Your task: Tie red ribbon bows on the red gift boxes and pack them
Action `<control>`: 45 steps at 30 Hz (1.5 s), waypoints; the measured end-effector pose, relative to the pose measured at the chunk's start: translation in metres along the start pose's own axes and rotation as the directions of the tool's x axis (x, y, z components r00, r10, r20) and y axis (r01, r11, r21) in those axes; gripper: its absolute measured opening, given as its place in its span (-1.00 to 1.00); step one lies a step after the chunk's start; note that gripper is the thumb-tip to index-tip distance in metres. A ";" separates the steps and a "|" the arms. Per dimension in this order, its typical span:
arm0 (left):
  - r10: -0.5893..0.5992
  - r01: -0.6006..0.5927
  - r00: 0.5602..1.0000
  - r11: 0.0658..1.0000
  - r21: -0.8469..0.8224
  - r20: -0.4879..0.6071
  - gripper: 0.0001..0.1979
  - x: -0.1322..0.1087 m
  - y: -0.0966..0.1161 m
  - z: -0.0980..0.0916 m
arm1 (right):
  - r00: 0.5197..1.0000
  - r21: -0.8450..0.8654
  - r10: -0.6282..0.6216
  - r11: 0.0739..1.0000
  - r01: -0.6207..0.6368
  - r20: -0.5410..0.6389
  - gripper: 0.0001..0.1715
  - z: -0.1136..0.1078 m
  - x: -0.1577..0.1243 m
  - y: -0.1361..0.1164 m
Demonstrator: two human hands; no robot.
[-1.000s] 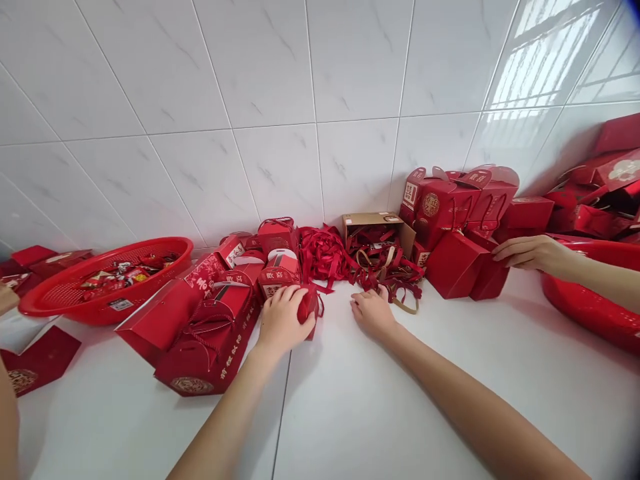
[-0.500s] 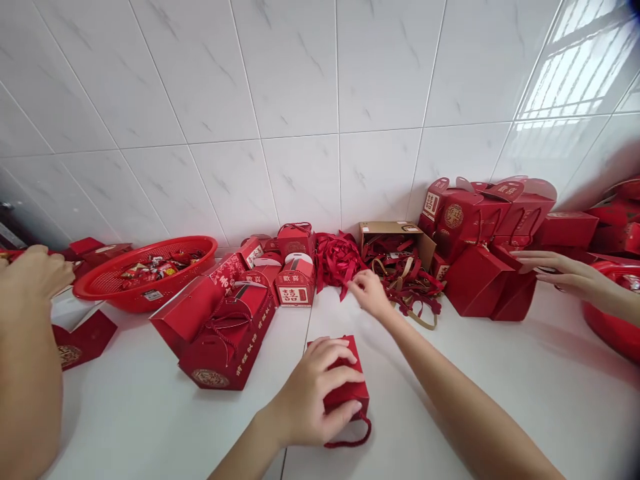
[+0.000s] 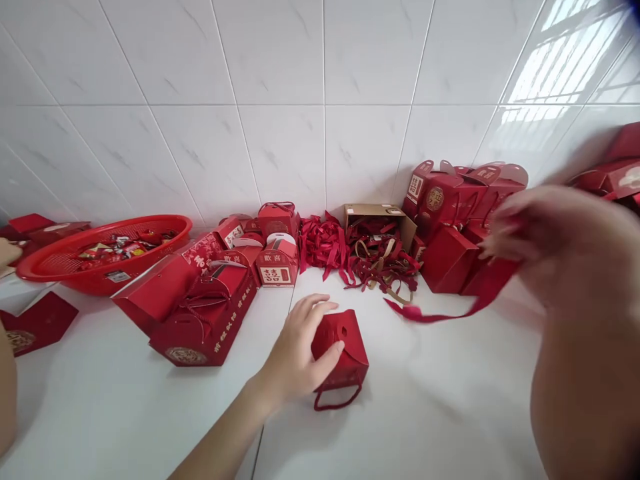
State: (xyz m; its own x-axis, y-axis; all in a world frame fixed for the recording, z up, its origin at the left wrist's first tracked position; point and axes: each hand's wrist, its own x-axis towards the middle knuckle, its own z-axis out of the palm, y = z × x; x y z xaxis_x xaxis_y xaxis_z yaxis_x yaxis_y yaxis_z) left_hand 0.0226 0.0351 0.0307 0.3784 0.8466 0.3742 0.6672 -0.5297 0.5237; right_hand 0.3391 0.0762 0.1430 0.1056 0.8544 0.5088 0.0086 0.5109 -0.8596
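Observation:
My left hand (image 3: 296, 357) rests round the left side of a small red gift box (image 3: 354, 337). The box stands on the white tabletop, its dark red cord handle (image 3: 340, 405) lying toward me. Raised at the right, my right hand (image 3: 555, 233) is smeared by motion and its fingers are bunched on a red ribbon (image 3: 450, 316). The ribbon's loose end trails left above the tabletop. Behind the gift box lie a heap of red ribbons (image 3: 323, 245) and a small carton (image 3: 373, 211) overflowing with red and gold straps.
Red gift boxes (image 3: 200, 327) stand at the left, and more boxes (image 3: 440, 200) are stacked at the back right. A red plastic basket (image 3: 100, 283) holds wrapped sweets. Another person's arm (image 3: 6, 387) shows at the left edge. A tiled wall (image 3: 280, 153) closes off the back.
My right hand has drawn a ribbon from the heap and swung up to the right with it. My left hand stays on the gift box, which is turned somewhat. The view has shifted right.

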 end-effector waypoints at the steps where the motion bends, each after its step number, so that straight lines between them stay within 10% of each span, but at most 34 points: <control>1: -0.038 0.037 0.999 0.999 0.016 0.037 -0.58 0.001 0.001 -0.001 | 0.993 -0.044 0.064 0.997 -0.060 0.098 -0.88 0.015 -0.006 0.006; 5: -0.100 0.094 0.984 0.994 0.053 0.144 -0.58 0.004 0.004 0.002 | 0.763 -0.282 0.374 0.924 -0.258 0.527 -0.77 0.065 -0.035 0.039; 11: -0.128 0.133 0.983 0.991 -0.028 0.135 -0.54 0.005 0.004 0.004 | 0.567 -0.390 0.500 0.866 -0.313 0.655 -0.86 0.095 -0.055 0.071; 18: -0.156 0.163 0.984 0.984 -0.074 0.090 -0.96 0.008 0.004 0.008 | 0.564 -0.397 0.453 0.889 -0.228 0.691 -0.85 0.107 -0.052 0.084; 26: -0.221 0.232 0.973 0.950 -0.209 0.073 -0.84 0.012 0.001 0.014 | 0.568 -0.434 0.444 0.886 -0.163 0.693 -0.91 0.115 -0.055 0.079; 33: -0.241 0.243 0.969 0.898 -0.366 0.050 -0.80 0.018 0.002 0.007 | 0.741 -0.552 0.342 0.833 0.045 0.578 -0.67 0.105 -0.045 0.076; 39: -0.230 0.208 0.973 0.865 -0.456 0.007 -0.81 0.033 0.005 -0.008 | 0.608 -0.287 0.239 0.958 -0.019 0.757 -0.62 0.113 -0.037 0.070; 45: -0.222 0.171 0.975 0.812 -0.558 -0.024 -0.77 0.051 0.017 -0.021 | 0.629 -0.159 0.195 0.981 -0.114 0.753 -0.65 0.121 -0.037 0.071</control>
State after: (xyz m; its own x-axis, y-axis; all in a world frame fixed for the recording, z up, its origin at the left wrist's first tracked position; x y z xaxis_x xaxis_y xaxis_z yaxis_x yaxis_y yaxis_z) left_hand 0.0395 0.0684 0.0749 0.2055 0.9416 0.2669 0.2491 -0.3141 0.9161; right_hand 0.2156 0.0925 0.0688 -0.6804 0.7085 0.1873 0.1543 0.3883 -0.9085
